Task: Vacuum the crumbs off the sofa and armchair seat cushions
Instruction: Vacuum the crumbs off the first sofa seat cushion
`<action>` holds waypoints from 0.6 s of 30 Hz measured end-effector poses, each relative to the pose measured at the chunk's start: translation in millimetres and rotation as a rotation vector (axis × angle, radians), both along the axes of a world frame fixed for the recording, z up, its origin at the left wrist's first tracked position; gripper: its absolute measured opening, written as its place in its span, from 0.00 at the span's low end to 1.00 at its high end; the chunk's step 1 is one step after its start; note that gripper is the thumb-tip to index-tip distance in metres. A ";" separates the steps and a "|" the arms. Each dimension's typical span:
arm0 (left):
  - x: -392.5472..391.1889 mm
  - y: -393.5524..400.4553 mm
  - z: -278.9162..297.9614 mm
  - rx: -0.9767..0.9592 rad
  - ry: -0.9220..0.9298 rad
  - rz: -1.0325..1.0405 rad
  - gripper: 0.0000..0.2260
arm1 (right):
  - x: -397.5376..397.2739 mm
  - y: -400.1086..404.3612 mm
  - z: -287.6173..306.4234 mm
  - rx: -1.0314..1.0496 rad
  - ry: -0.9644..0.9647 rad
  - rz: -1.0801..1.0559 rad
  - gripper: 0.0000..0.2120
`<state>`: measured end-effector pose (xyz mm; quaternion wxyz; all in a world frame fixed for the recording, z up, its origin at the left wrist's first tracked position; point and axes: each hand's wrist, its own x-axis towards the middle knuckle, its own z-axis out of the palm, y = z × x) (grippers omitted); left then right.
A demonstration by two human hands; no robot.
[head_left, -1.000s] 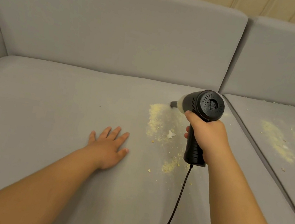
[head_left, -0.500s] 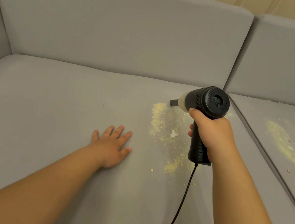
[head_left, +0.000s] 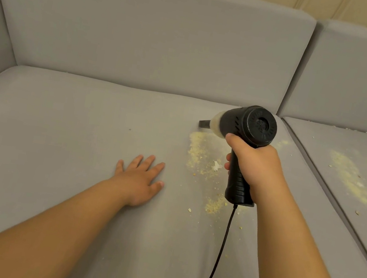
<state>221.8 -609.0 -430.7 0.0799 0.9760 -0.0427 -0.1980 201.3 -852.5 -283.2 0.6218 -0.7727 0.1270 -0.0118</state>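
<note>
right hand (head_left: 255, 166) fingers clenched round vacuum (head_left: 247, 135); left hand (head_left: 140, 177) flat, released; nozzle riding high could leave crumbs (head_left: 199, 154).

Grey sofa seat cushion (head_left: 56, 131) under scattered yellow crumbs (head_left: 200, 151) and a flat left hand (head_left: 141, 178).

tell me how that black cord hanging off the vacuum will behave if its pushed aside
The cord looks thin and hangs in a loose curve from the vacuum handle, so it is probably floppy and light. It would likely drag across the seat cushion and may scatter the crumbs.
</note>
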 end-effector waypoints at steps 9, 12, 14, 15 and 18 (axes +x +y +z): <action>1.1 -1.5 -0.9 0.001 0.000 0.005 0.29 | -9.1 4.7 3.9 -0.075 0.023 0.057 0.05; 1.5 -1.3 -0.8 0.002 -0.005 0.001 0.29 | -10.2 9.5 6.5 -0.052 0.040 0.100 0.06; 0.9 0.1 0.0 0.005 -0.003 -0.001 0.29 | -10.6 11.1 8.4 -0.047 0.020 0.081 0.06; 0.9 0.7 0.5 0.007 -0.003 -0.003 0.29 | -10.2 10.9 9.4 -0.051 0.006 0.066 0.06; -0.2 1.4 0.7 0.011 -0.001 -0.005 0.29 | -10.2 7.1 14.0 -0.112 -0.014 0.032 0.06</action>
